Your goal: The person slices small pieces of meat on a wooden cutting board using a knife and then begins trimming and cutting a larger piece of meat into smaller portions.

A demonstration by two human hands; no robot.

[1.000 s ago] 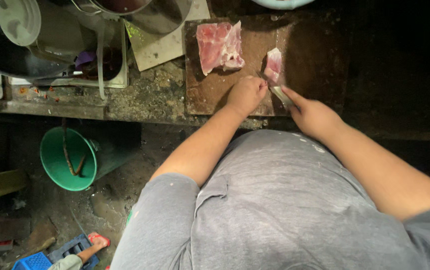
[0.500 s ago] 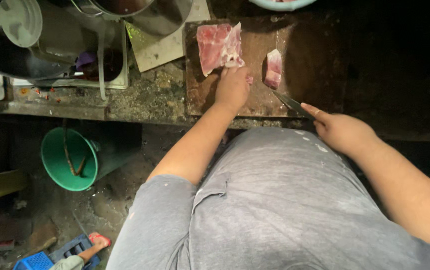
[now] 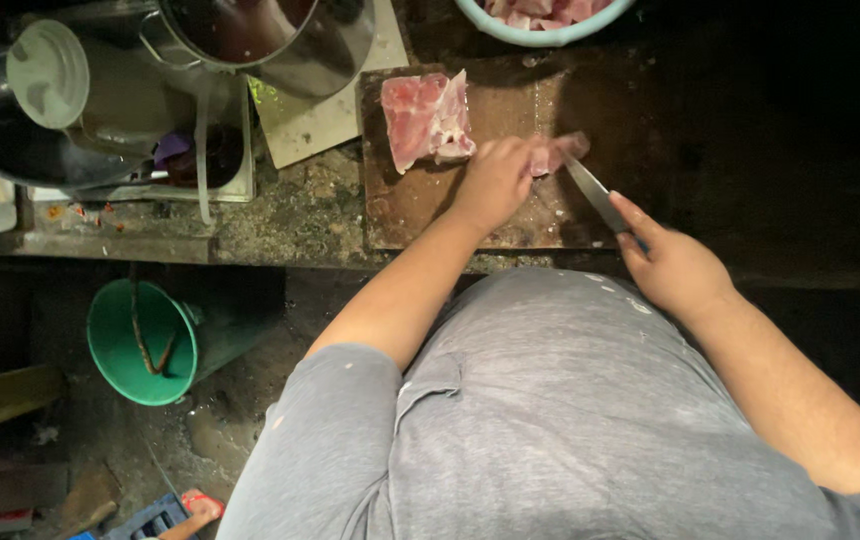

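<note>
Meat strip (image 3: pixel 558 153) on cutting board (image 3: pixel 430 205): my left hand (image 3: pixel 495 182) presses it closed, right hand (image 3: pixel 672 262) grips knife (image 3: pixel 595 192); I judge fingertips should stay curled away from blade

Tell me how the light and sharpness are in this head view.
Head view: light falls on the cutting board and raw meat; right side and floor sink into near black; knife blade catches a dull sheen; left hand is slightly soft; wide-lens bending at the edges.

Rough kitchen, raw meat (image 3: pixel 428 118) on cutting board (image 3: pixel 510 215), steel pot (image 3: pixel 280 40), knife (image 3: pixel 595 192)
</note>
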